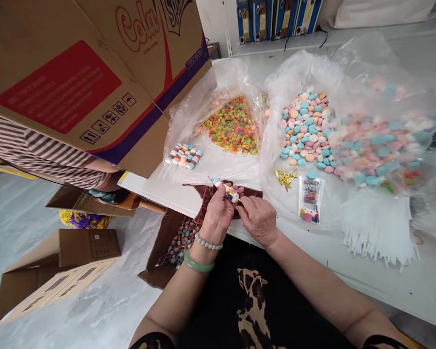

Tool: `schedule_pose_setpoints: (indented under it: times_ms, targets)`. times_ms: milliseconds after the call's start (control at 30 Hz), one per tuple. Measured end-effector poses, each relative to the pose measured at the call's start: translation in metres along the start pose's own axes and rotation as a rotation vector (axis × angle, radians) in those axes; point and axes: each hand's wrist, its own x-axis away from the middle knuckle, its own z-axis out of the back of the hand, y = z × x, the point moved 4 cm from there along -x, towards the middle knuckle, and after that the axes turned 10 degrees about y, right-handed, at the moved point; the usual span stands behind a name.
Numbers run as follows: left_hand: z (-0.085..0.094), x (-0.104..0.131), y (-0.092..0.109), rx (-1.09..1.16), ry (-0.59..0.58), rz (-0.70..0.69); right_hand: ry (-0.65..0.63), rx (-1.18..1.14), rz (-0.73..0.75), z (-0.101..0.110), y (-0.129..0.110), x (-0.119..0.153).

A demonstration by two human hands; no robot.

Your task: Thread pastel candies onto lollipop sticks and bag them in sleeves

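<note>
My left hand (220, 209), with a bead bracelet and a green bangle at the wrist, is closed around a small candy bundle (231, 194) in coloured wrapping. My right hand (257, 217) pinches a thin white piece at the bundle's right end. Both hands are over the table's front edge, above a dark red cloth (207, 196). Pastel candies (184, 156) lie in a small group beyond my left hand. Gold twist ties (286, 178), a printed packet (311, 199) and white sticks (380, 225) lie to the right of my right hand.
Bags of ring candies (234, 125) and pastel candies (308, 127) cover the table's back. A large cardboard box (94, 63) stands at the left, beside a person in a striped sleeve (54, 152). Below the table edge, an open box holds wrapped candies (181, 242).
</note>
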Motion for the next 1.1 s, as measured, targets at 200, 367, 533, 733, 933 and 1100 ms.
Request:
schedule_pose_setpoints:
  times_ms: [200, 367, 533, 733, 933, 1100]
  targets:
    - [0.003, 0.003, -0.016, -0.025, -0.003, 0.065, 0.012, 0.119, 0.020, 0.005, 0.001, -0.005]
    - [0.003, 0.005, -0.018, -0.049, -0.053, -0.014, 0.015, 0.068, -0.114, 0.001, 0.009, -0.002]
    - [-0.007, 0.016, -0.020, -0.160, -0.069, -0.155, -0.017, 0.075, -0.279, -0.004, 0.015, 0.002]
    - [-0.013, 0.020, -0.015, -0.295, -0.151, -0.275, -0.019, -0.109, -0.479, -0.003, 0.024, -0.002]
    - [0.011, 0.027, -0.011, -0.737, -0.043, -0.720, -0.079, -0.245, -0.672, -0.011, 0.033, -0.003]
    - [0.015, 0.024, -0.016, -0.765, -0.095, -0.675, -0.103, -0.416, -0.594, -0.016, 0.029, -0.001]
